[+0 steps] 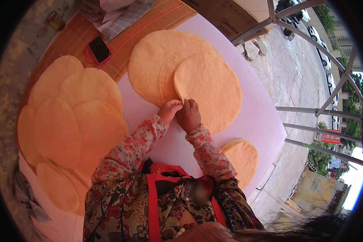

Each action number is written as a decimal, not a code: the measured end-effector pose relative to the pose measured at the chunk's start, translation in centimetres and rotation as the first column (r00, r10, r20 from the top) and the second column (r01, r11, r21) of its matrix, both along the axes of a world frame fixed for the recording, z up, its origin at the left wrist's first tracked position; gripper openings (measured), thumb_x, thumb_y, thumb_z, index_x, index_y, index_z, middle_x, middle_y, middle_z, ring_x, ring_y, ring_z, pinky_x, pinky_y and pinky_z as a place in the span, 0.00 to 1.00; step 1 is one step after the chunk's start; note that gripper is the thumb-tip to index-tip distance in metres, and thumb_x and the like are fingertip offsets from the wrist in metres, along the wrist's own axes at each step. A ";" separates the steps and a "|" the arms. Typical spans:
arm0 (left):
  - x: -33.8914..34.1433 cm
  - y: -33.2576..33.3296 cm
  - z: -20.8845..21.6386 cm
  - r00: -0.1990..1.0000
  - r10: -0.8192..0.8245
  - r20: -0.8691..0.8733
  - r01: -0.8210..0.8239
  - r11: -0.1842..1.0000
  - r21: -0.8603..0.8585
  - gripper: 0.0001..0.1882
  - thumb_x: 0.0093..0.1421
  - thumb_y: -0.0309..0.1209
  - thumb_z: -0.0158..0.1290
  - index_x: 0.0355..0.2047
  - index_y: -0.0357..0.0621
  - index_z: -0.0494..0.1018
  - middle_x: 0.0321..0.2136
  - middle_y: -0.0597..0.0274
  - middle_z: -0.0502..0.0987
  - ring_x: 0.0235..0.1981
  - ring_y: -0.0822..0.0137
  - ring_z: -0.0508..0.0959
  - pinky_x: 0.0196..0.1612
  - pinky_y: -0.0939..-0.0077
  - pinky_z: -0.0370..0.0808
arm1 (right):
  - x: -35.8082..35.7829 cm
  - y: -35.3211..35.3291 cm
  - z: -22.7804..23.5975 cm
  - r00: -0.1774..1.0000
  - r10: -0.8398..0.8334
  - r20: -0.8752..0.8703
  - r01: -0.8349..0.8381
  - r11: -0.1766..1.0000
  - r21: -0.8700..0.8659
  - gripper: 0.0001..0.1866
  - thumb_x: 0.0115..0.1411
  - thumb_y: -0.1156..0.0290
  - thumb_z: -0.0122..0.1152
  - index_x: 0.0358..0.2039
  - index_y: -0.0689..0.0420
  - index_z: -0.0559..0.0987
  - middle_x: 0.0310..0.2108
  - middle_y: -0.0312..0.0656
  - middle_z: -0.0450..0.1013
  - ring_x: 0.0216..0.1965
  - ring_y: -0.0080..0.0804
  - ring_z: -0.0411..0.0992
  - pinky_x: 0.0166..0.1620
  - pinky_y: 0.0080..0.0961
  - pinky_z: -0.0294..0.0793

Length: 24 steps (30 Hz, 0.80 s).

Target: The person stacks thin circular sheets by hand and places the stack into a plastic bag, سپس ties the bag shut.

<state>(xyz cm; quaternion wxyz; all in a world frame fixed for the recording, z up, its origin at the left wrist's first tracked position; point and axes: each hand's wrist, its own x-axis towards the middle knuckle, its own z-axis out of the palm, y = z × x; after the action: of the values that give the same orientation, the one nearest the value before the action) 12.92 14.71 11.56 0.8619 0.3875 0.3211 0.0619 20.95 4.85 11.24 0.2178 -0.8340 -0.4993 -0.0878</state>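
Note:
Thin, round, tan flatbreads lie in groups on a pale sheet. My left hand (170,111) and my right hand (189,115) meet at the lower left edge of the top flatbread (209,88). Both sets of fingers are closed, pinching its rim where thin layers seem to come apart. Beneath it, larger flatbreads (149,64) spread out to the upper left. My fingers hide how many layers each hand grips.
Overlapping flatbreads (52,125) cover the left side. A smaller folded stack (242,159) sits near my right forearm. Beyond are a phone (99,49) in a red case, a checked cloth (125,20), cardboard boxes (226,20) and a metal frame (310,109) on the right.

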 end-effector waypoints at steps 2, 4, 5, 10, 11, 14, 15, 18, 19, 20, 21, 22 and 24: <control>-0.2 -0.5 0.9 0.999 0.014 -0.045 -0.012 0.999 0.039 0.09 0.56 0.26 0.49 0.37 0.38 0.71 0.29 0.66 0.72 0.28 0.77 0.70 0.34 0.83 0.67 | 0.8 -1.1 -1.1 0.979 -0.084 -0.185 0.099 0.992 0.074 0.03 0.52 0.74 0.55 0.27 0.58 0.74 0.28 0.47 0.69 0.34 0.47 0.69 0.36 0.37 0.71; -0.6 -0.1 -0.9 0.980 0.150 -0.132 -0.133 0.982 0.132 0.10 0.54 0.27 0.50 0.36 0.35 0.71 0.28 0.65 0.73 0.27 0.76 0.71 0.31 0.82 0.68 | 3.9 -3.3 -0.7 0.930 -0.108 -0.350 0.138 0.989 0.061 0.04 0.54 0.74 0.54 0.28 0.61 0.74 0.27 0.52 0.70 0.30 0.51 0.69 0.33 0.37 0.70; -1.0 0.0 -1.7 0.959 0.221 -0.177 -0.191 0.966 0.175 0.10 0.53 0.27 0.50 0.35 0.34 0.71 0.27 0.65 0.73 0.26 0.75 0.72 0.29 0.82 0.69 | 6.0 -4.4 1.5 0.931 -0.107 -0.350 0.155 0.982 0.111 0.06 0.55 0.73 0.54 0.29 0.62 0.74 0.25 0.51 0.70 0.27 0.46 0.70 0.31 0.32 0.69; -2.1 1.4 -2.6 0.943 0.313 -0.110 -0.303 0.948 0.095 0.08 0.52 0.24 0.48 0.32 0.32 0.69 0.22 0.63 0.72 0.19 0.73 0.71 0.22 0.82 0.68 | 10.3 -5.6 19.2 0.936 -0.179 -0.304 0.198 0.980 0.032 0.04 0.55 0.77 0.52 0.25 0.63 0.70 0.24 0.52 0.67 0.26 0.53 0.65 0.29 0.36 0.66; -1.9 1.5 -2.6 0.940 0.332 -0.085 -0.328 0.943 0.060 0.08 0.52 0.24 0.48 0.31 0.32 0.69 0.21 0.63 0.72 0.18 0.73 0.71 0.22 0.82 0.68 | 9.6 -5.1 20.5 0.962 -0.141 -0.233 0.156 0.987 0.045 0.03 0.55 0.77 0.52 0.26 0.62 0.70 0.24 0.52 0.67 0.27 0.53 0.66 0.29 0.36 0.66; -2.0 2.0 -2.9 0.947 0.309 -0.085 -0.308 0.951 0.026 0.09 0.52 0.25 0.50 0.31 0.31 0.70 0.21 0.62 0.72 0.19 0.73 0.71 0.22 0.81 0.69 | 7.0 -2.8 19.1 0.999 -0.007 -0.042 0.010 0.998 0.063 0.01 0.54 0.78 0.51 0.27 0.61 0.71 0.27 0.50 0.69 0.29 0.51 0.68 0.30 0.38 0.67; -1.6 1.9 -2.4 0.954 0.282 -0.107 -0.279 0.959 0.038 0.10 0.51 0.25 0.50 0.32 0.31 0.70 0.21 0.61 0.73 0.20 0.73 0.72 0.23 0.81 0.69 | 6.1 -2.1 16.9 1.000 0.015 -0.023 -0.013 0.997 0.072 0.01 0.53 0.78 0.51 0.27 0.60 0.71 0.28 0.49 0.69 0.31 0.50 0.68 0.31 0.38 0.68; -1.0 2.0 -1.2 0.966 0.212 -0.149 -0.190 0.971 0.147 0.11 0.53 0.27 0.51 0.34 0.32 0.71 0.23 0.61 0.74 0.22 0.74 0.73 0.25 0.81 0.70 | 2.8 -0.1 7.9 0.995 0.044 -0.087 -0.044 0.999 0.002 0.03 0.49 0.79 0.52 0.26 0.59 0.70 0.29 0.45 0.69 0.32 0.47 0.69 0.33 0.37 0.71; -0.8 1.9 -2.1 0.972 0.190 -0.139 -0.158 0.964 0.216 0.11 0.54 0.28 0.51 0.35 0.33 0.71 0.24 0.63 0.75 0.23 0.75 0.73 0.26 0.82 0.70 | 1.8 0.2 4.9 0.994 0.032 -0.106 -0.036 0.999 -0.036 0.03 0.47 0.79 0.53 0.25 0.58 0.70 0.29 0.45 0.68 0.32 0.47 0.69 0.33 0.37 0.71; -0.6 1.9 -2.6 0.976 0.172 -0.131 -0.129 0.950 0.285 0.10 0.56 0.29 0.51 0.35 0.35 0.71 0.25 0.64 0.75 0.23 0.76 0.73 0.26 0.83 0.70 | 1.1 0.5 2.7 0.992 0.025 -0.127 -0.034 0.997 -0.074 0.04 0.46 0.79 0.53 0.25 0.58 0.70 0.29 0.45 0.68 0.32 0.46 0.69 0.34 0.36 0.72; -0.4 2.1 -2.7 0.982 0.129 -0.137 -0.079 0.943 0.324 0.09 0.56 0.29 0.51 0.35 0.35 0.72 0.25 0.65 0.75 0.24 0.76 0.72 0.26 0.83 0.70 | 0.5 0.9 2.0 0.991 0.006 -0.134 -0.014 0.998 -0.061 0.04 0.47 0.79 0.53 0.26 0.58 0.70 0.29 0.45 0.68 0.32 0.46 0.69 0.34 0.36 0.72; -0.2 2.2 -2.8 0.986 0.085 -0.144 -0.027 0.932 0.362 0.09 0.56 0.28 0.51 0.34 0.36 0.72 0.25 0.66 0.75 0.24 0.77 0.72 0.27 0.83 0.70 | 0.1 1.1 1.5 0.990 -0.014 -0.140 0.007 0.999 -0.049 0.05 0.47 0.79 0.53 0.27 0.58 0.71 0.30 0.45 0.68 0.32 0.46 0.69 0.34 0.37 0.72; 0.0 2.0 -2.6 0.987 0.053 -0.149 0.018 0.899 0.437 0.08 0.55 0.28 0.51 0.32 0.35 0.73 0.24 0.66 0.75 0.24 0.77 0.72 0.27 0.82 0.70 | 0.0 1.0 1.1 0.983 -0.032 -0.179 0.027 0.999 -0.030 0.06 0.47 0.79 0.53 0.29 0.58 0.72 0.32 0.46 0.68 0.33 0.47 0.69 0.34 0.37 0.72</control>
<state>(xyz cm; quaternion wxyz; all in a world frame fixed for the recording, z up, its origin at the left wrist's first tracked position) 12.95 16.72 8.99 0.7245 0.5717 0.3691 0.1094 20.98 5.88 12.33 0.2491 -0.8487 -0.4665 -0.0087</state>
